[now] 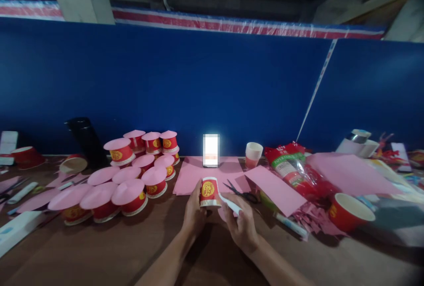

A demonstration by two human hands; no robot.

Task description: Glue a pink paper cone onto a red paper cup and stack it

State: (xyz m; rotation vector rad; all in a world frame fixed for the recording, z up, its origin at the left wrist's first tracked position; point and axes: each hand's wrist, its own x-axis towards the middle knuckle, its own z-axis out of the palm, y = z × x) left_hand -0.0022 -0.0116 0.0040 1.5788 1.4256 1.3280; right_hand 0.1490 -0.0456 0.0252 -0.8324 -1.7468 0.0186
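Near the front middle of the table, my left hand wraps round the side of a red paper cup with a gold round emblem. The cup is held above the table, its white rim turned down. Fingers of my right hand close on a slim white tube, which looks like a glue stick; its tip is at the cup's lower right side. Pink paper shows partly behind my right hand. Just beyond it lie dark scissors on pink sheets.
Several red cups with pink cone tops stand at left. A lit phone with a blurred screen stands behind the cup. At right are a paper cup, a red-green packet, pink scraps and an open red cup.
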